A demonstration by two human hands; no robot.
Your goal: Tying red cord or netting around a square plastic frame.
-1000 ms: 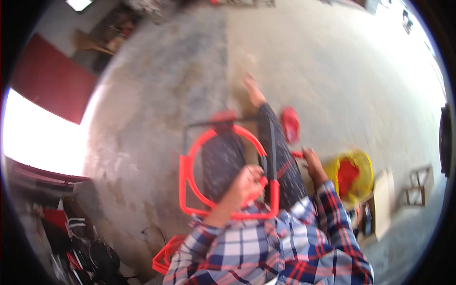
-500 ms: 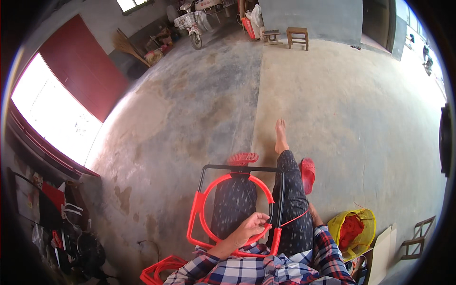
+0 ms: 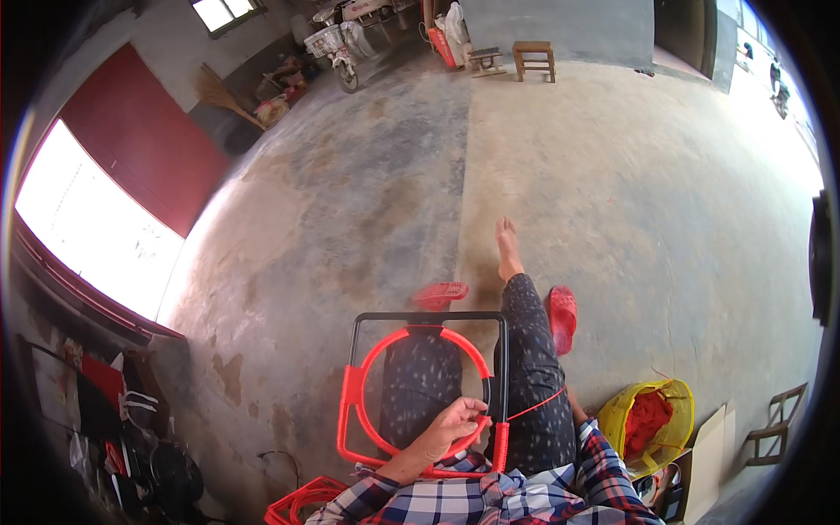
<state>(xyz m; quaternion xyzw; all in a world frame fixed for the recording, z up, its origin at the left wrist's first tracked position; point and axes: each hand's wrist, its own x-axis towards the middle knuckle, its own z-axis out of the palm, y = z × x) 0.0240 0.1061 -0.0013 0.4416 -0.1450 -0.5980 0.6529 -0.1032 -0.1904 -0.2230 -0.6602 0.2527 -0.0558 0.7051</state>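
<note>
Frame (image 3: 429,385) rests upright on the lap, partly wrapped in red cord (image 3: 534,407). Left hand (image 3: 455,424) now pinches the ring's lower right, shifted from a second ago; winding continues there. Right hand (image 3: 573,404) is mostly hidden, grip unclear.

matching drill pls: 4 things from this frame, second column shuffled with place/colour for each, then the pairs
Things:
1. Ring
2. Yellow bag
3. Stool
4. Slipper

Places or states:
A. On the floor beside the right leg, red
B. Far back by the grey wall, wooden
C. Inside the square frame on the lap, wound in red cord, left hand on its lower rim
D. On the floor at the person's right, holding red material

Pairs: 1-C, 2-D, 3-B, 4-A
</note>
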